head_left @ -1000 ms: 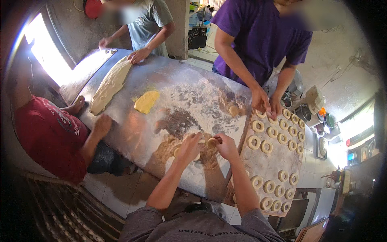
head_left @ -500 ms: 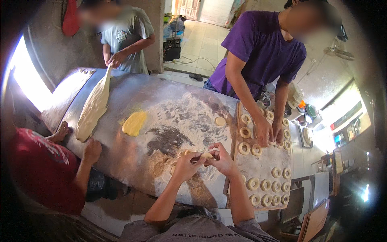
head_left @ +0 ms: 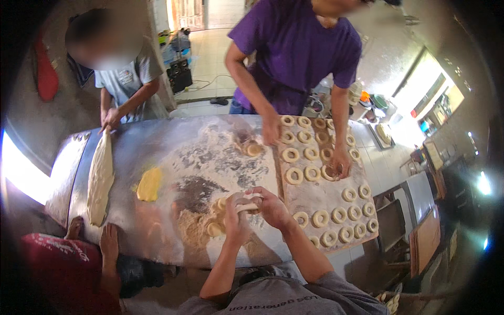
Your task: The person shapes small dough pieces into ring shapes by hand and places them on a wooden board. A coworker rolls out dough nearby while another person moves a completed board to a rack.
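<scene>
A pale piece of dough (head_left: 247, 207), looped like a ring, is held up between my two hands above the floured table (head_left: 202, 142). My left hand (head_left: 238, 219) is closed on its left side, and my right hand (head_left: 274, 210) grips its right side. Part of the loop is hidden by my fingers. Just left of my left hand lie a few small dough pieces (head_left: 215, 229) on the flour. To the right of my right hand, a floured wooden board (head_left: 328, 194) carries rows of dough rings (head_left: 319, 218).
Across the table, a person in a purple shirt (head_left: 299, 52) has one hand over the rings. At the far left another person (head_left: 128, 89) holds the end of a long dough strip (head_left: 101, 181). A person in red (head_left: 63, 262) stands near left. Yellow fat (head_left: 150, 184) sits on the table.
My view has shifted. The dough between my hands now shows as a larger loop. One hand of the person in purple has moved away from the rings to the board's left edge.
</scene>
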`<state>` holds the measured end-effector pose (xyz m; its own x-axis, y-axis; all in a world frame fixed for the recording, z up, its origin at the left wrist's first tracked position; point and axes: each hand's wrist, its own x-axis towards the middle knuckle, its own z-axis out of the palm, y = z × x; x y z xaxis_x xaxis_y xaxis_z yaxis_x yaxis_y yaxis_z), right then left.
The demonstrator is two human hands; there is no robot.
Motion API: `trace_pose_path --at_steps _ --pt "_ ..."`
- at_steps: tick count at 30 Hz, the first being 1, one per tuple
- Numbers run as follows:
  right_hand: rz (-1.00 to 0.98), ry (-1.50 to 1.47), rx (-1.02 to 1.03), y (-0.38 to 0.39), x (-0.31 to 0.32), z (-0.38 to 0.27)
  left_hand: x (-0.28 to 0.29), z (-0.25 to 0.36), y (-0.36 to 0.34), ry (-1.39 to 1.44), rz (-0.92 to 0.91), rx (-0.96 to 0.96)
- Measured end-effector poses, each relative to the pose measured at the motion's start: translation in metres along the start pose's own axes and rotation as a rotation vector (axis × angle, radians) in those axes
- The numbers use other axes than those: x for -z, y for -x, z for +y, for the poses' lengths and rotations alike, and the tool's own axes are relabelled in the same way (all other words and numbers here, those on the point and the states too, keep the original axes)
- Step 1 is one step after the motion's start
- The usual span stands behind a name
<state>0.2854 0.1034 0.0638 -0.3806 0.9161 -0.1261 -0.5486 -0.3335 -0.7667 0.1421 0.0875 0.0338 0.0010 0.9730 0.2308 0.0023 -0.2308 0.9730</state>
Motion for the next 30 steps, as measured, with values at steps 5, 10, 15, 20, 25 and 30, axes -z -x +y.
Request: trace_pose_path --at_steps 5,10,15,20,25,30 --pt "0.268 0.324 0.103 0.021 0.004 -0.004 -0.028 -0.001 0.022 0.77 0.161 0.065" --pt "0.119 0.148 0.083 0.046 -0.007 -0.037 -0.052 0.0 0.017 -0.187 0.032 -0.048" --pt "0.025 0.5 -0.008 0.066 0.044 -0.065 -0.104 0.02 0.021 -0.256 0.027 -0.043" --pt "0.181 0.438 0.148 0.103 0.06 -0.092 -0.158 0.053 0.015 -0.323 0.018 -0.102" --pt "0.025 0.374 0.258 0.124 0.113 -0.101 -0.206 0.06 0.011 -0.269 -0.095 -0.208" --pt "0.193 0.079 0.254 0.138 0.145 -0.126 -0.247 0.064 0.017 -0.43 -0.078 -0.079"
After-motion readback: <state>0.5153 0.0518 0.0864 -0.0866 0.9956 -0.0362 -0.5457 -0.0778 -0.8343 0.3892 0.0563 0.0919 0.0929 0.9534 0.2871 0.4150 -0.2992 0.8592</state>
